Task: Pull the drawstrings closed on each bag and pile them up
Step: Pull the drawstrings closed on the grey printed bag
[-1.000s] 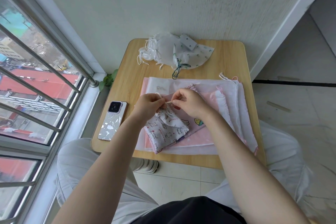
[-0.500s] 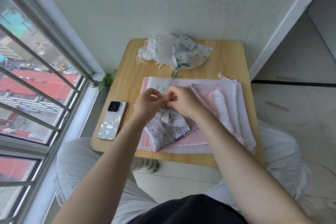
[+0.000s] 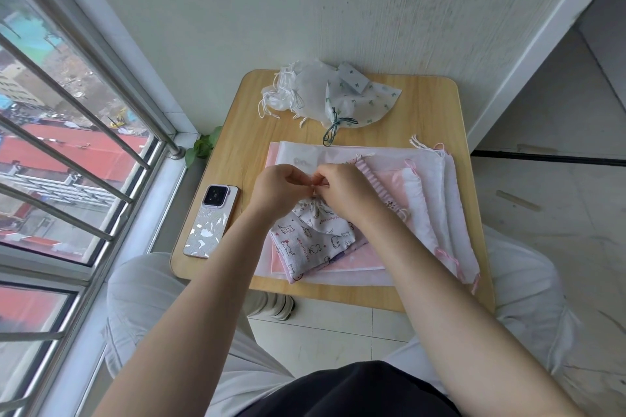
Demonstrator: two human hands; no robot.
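A small white bag with a cat print (image 3: 313,240) lies on top of a stack of flat pink and white bags (image 3: 420,210) on the wooden table (image 3: 430,118). Its mouth is gathered tight under my hands. My left hand (image 3: 279,188) and my right hand (image 3: 342,188) meet just above the gathered mouth, and both pinch its thin drawstring between fingertips. The string itself is mostly hidden by my fingers. At the table's far edge sits a pile of cinched white bags (image 3: 325,98), one with green bows and a dark green cord.
A phone (image 3: 213,220) in a patterned case lies at the table's left edge. A window with metal bars runs along the left. The wall stands right behind the table. My knees sit below the near edge, above a tiled floor.
My hands have come together from a slight gap. The cat-print bag's mouth has drawn tighter and its top has bunched up.
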